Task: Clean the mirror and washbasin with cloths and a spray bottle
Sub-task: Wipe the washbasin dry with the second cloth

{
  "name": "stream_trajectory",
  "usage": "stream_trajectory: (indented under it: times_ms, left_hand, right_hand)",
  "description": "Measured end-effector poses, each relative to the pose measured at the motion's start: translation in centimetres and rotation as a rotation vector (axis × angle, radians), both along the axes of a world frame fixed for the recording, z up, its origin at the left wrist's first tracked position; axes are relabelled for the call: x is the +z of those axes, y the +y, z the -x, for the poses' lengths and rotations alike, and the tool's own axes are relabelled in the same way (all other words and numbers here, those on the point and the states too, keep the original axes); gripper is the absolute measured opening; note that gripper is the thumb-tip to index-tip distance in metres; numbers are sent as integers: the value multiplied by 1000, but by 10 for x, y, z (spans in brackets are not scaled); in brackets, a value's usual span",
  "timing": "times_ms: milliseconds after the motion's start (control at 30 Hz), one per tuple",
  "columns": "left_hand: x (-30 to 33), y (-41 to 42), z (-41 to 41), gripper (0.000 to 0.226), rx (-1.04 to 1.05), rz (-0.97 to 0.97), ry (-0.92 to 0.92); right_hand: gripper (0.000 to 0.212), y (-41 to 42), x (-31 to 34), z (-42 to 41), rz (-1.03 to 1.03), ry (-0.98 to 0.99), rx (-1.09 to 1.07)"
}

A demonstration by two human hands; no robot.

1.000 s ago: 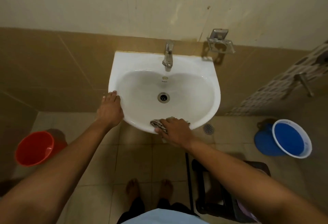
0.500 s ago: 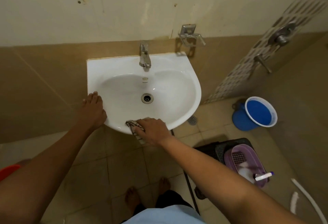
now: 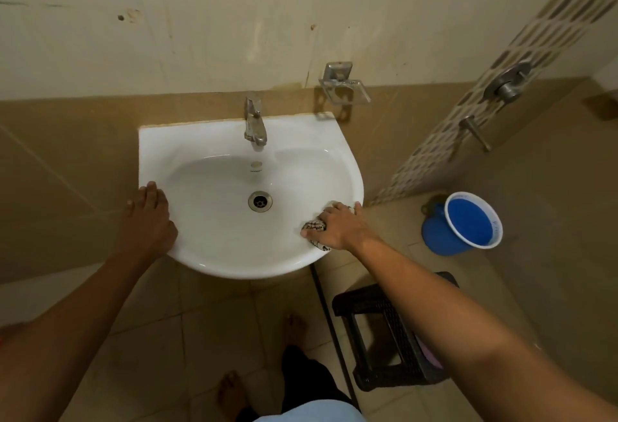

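Below, the right hand [image 3: 337, 226] presses a crumpled patterned white cloth [image 3: 314, 226] on the white ceramic washbasin [image 3: 214, 254] rim at four o'clock, fingers curled round it; the left hand [image 3: 150, 217], fingers relaxed, steadies nine o'clock. Best technique: firm, overlapping strokes following the rim.

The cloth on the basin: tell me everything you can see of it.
The cloth is a small pale rag with dark lines, crumpled and mostly hidden under the right hand, which presses it onto the right front rim of the white washbasin. One bunched end shows by the thumb, another bit hangs over the rim's outer edge. Whether it is wet cannot be told.
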State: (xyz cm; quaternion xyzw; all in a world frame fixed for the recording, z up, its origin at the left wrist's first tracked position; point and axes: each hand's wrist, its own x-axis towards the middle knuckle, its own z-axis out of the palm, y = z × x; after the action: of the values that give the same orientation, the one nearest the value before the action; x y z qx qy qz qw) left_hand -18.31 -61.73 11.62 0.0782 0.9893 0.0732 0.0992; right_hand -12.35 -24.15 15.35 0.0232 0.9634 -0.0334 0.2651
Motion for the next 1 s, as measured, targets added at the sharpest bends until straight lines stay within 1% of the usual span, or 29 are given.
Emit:
stream_trajectory:
  times_ms: [67, 167, 233, 300, 400, 533, 600, 700, 867, 967, 1000]
  left_hand:
    - [-1, 1, 5, 68, 21, -9, 8]
    - [-1, 3, 13, 71, 65, -15, -13]
    - [-2, 2, 19, 72, 72, -9, -3]
    - [-1, 2, 24, 73, 80, -18, 17]
    - [0, 7, 27, 75, 125, -31, 40]
    - [-4, 13, 28, 78, 172, -58, 48]
    - [-7, 15, 28, 79, 190, -72, 50]
    - [-6, 19, 27, 81, 221, -96, 55]
    - [-11, 23, 28, 84, 270, -118, 61]
    - [-16, 24, 28, 78, 283, -117, 63]
    - [-18, 24, 28, 80, 281, -107, 67]
  right_hand:
    - [88, 13, -2, 11, -39, -16, 30]
    - [74, 38, -8, 37, -99, 25, 64]
    - [70, 54, -11, 55, -120, 64, 89]
    - [69, 68, -13, 72, -145, 112, 159]
    - [70, 86, -18, 102, -136, 202, 286]
    - [81, 96, -27, 142, -91, 259, 384]
    - [83, 93, -30, 161, -102, 301, 453]
    - [84, 74, -28, 189, -97, 314, 531]
    - [82, 17, -30, 224, 48, 319, 684]
    - [94, 0, -33, 231, 111, 326, 746]
    - [96, 1, -33, 233, 123, 339, 759]
